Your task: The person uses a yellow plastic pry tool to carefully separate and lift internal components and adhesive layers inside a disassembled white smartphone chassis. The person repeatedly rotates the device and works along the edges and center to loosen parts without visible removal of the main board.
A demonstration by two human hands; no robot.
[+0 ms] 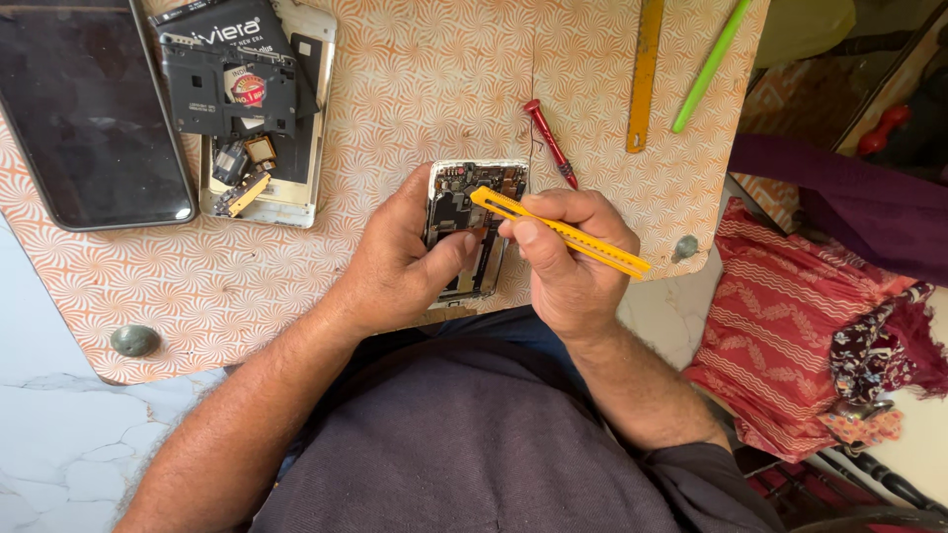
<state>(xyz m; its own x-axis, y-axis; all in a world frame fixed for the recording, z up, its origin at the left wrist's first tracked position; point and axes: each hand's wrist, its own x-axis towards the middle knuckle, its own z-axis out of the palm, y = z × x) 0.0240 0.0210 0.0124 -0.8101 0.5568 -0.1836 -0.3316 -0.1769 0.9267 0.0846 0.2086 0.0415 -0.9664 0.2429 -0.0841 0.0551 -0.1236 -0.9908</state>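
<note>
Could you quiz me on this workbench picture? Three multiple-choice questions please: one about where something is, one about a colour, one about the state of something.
1. Where does the red screwdriver lie?
A. On the patterned board, just beyond the right hand
B. On the dark tablet
C. On the red cloth

2. What colour is the cutter in the right hand's grip?
A. Green
B. Yellow
C. Black

3. What state is the phone under the left hand in?
A. Sealed, screen lit
B. Wrapped in cloth
C. Opened, inner parts showing

Answers:
1. A: it rests on the orange-patterned board above the right hand's knuckles.
2. B: its slim body is yellow, with its tip reaching over the phone.
3. C: the back is off and the circuit parts are bare.
</note>
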